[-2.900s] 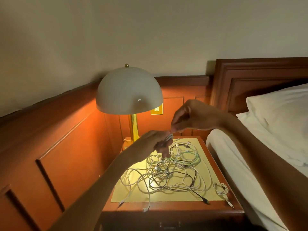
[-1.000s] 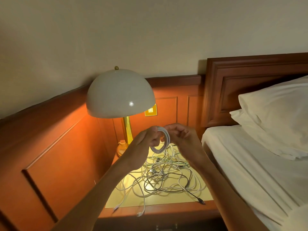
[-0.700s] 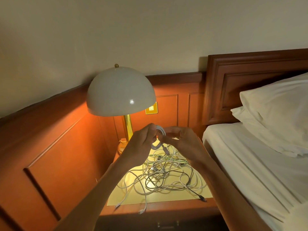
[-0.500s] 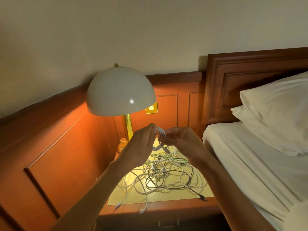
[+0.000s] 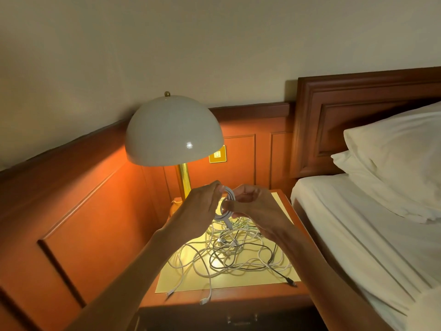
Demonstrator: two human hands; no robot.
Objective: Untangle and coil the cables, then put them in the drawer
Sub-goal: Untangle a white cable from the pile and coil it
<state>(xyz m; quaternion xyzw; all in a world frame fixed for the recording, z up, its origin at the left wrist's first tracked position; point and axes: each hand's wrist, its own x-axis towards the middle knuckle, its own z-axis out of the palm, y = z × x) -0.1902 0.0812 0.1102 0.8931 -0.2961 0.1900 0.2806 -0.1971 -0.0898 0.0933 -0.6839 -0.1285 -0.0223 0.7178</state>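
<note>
There's the white cable (image 5: 230, 196), wound into a small tight coil, up in the air, pinched between left hand (image 5: 200, 211) and right hand (image 5: 257, 211), plug end dangling. Below, a loose tangle of white cables (image 5: 229, 244) with one black cable (image 5: 279, 274) sprawls across the nightstand (image 5: 238, 297).

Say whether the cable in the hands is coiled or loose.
Coiled: the cable forms a small ring pinched between the left hand and right hand.

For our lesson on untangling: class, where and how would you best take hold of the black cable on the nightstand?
I'd pinch the black cable just behind its plug, near the nightstand's front right corner. Come from above: that end lies flat and clear of the tangle.
</note>
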